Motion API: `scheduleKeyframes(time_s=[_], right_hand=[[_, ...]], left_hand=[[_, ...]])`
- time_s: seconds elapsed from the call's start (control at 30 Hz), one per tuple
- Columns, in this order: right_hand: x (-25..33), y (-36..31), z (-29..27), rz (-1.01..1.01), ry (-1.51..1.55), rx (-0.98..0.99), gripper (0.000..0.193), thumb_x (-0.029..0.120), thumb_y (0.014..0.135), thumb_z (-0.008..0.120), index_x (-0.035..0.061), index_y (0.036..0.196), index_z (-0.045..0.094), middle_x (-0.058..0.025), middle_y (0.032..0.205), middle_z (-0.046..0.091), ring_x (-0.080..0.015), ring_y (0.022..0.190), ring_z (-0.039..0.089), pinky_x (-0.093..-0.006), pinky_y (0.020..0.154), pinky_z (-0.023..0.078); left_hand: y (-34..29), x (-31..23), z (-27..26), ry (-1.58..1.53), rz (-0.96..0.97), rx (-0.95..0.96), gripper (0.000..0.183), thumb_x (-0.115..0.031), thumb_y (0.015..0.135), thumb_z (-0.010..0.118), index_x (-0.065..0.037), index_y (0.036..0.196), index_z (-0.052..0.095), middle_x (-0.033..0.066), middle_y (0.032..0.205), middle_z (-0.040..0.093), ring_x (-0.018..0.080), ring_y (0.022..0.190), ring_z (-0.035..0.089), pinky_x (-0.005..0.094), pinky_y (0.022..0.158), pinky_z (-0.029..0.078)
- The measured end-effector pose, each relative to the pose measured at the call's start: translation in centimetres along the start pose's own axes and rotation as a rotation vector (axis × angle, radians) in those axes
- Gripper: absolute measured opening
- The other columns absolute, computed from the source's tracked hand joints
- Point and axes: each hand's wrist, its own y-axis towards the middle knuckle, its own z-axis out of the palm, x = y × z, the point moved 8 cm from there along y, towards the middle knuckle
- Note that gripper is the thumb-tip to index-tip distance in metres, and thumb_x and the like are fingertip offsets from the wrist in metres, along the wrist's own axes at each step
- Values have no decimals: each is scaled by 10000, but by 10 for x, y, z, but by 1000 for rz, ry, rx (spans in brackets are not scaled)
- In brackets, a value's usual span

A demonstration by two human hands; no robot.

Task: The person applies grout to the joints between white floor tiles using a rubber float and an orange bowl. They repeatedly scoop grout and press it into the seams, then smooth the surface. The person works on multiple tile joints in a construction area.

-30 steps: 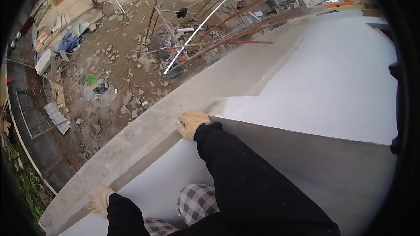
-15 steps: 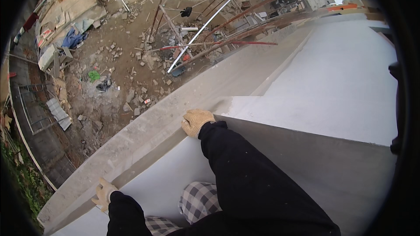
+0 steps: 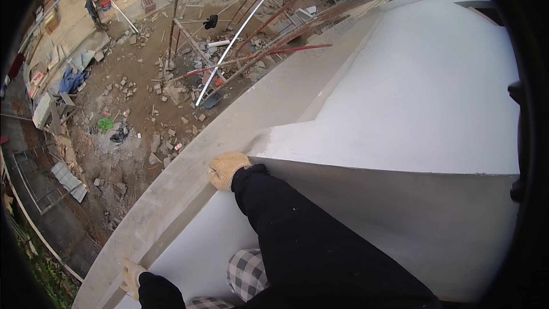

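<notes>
Both my hands wear tan knitted gloves, with black sleeves behind them. At the inner corner of a pale ledge, beside a grey upright face (image 3: 366, 206), my right hand (image 3: 229, 170) is closed with its fingers curled over the far edge of a white panel (image 3: 200, 240). Lower left, my left hand (image 3: 131, 277) bends its fingers over the same edge; its fingertips are partly hidden. A narrow grey-brown groove (image 3: 171, 230) runs between that edge and the raised concrete rim (image 3: 148, 206). My knees in checked trousers (image 3: 247, 273) are against the panel.
Beyond the rim is a drop to a rubble-strewn yard (image 3: 131, 103). Rusty poles (image 3: 280, 40) and a long white strip (image 3: 231, 50) stand close past the rim. A broad white surface (image 3: 394, 97) spreads to the right, above the grey face.
My view has swung to the right, so the yard and both hands sit farther left in the picture. Both hands keep their places along the panel's edge.
</notes>
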Motion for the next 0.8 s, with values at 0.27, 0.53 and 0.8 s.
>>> scheduleKeyframes(time_s=[0.27, 0.53, 0.8], right_hand=[[-3, -2, 1, 20, 51, 22, 412, 378, 954, 473, 100, 1154, 701, -138, 1225, 683, -335, 1153, 631, -479, 1005, 481], [-4, 2, 1, 5, 69, -35, 399, 372, 954, 480, 103, 1143, 706, -137, 1184, 693, -333, 1155, 628, -474, 996, 489], [3, -3, -5, -25, 10, -58, 372, 374, 950, 495, 104, 1070, 720, -125, 1129, 701, -321, 1121, 636, -474, 973, 492]], left_hand=[[43, 2, 23, 58, 51, 25, 725, -715, 952, 301, -262, 1471, 528, -32, 1511, 531, 314, 1540, 178, 722, 1139, 64], [16, -1, 10, -25, 47, -109, 613, -577, 971, 346, -186, 1340, 641, -1, 1475, 567, 342, 1507, 237, 543, 1214, 114], [21, -13, 12, -169, 216, -46, 574, -542, 958, 396, -86, 1065, 728, 138, 1052, 744, 282, 997, 662, 387, 1044, 346]])
